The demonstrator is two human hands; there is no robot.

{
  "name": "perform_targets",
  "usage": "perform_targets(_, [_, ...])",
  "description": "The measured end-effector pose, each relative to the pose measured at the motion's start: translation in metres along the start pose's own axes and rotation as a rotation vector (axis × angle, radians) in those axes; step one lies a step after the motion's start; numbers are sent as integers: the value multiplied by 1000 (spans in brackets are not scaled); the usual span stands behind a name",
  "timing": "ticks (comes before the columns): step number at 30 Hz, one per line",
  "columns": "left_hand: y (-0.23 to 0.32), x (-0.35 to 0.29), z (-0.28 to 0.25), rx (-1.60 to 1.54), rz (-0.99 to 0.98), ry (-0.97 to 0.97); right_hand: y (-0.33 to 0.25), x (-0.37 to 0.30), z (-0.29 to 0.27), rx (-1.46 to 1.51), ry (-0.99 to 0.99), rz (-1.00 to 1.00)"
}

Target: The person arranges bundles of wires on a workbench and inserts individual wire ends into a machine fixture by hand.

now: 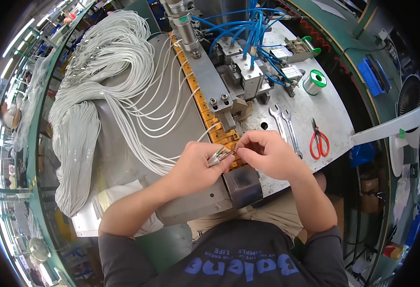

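Note:
My left hand [201,165] is closed around a small bunch of white cables [215,160], whose ends show thin coloured wires in green, red and white. Close beside it, my right hand [269,154] pinches at the tips of those wires with thumb and forefinger. Both hands are over the near end of a row of orange fixture blocks [200,98]. Several single white cables run from the blocks to a large coiled bundle of white cables [119,64] on the left. Exactly which wire the right fingertips hold is too small to tell.
A press with a metal cylinder [186,31] and blue air hoses [255,24] stands beyond my hands. On the right plate lie two wrenches [290,125], red-handled snips [319,143] and a green-ended solder spool [315,82]. A white cloth [124,196] lies near my left forearm.

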State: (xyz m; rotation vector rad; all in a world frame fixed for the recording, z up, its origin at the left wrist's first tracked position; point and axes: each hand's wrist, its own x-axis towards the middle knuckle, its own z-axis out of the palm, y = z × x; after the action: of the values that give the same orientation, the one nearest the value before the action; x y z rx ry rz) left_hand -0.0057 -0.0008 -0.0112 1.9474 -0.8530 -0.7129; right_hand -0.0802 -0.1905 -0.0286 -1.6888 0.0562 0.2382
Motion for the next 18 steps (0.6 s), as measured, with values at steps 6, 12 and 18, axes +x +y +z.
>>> perform_targets(6, [-7,-1,10,143,303,225,-2,2,11,33,83,-57])
perform_targets(12, [-3,-3,8,85,200,114,-7,-7,6,49,39,-55])
perform_targets(18, [-6,-3,10,73,182,91,-11,-9,9,-183,95,-145])
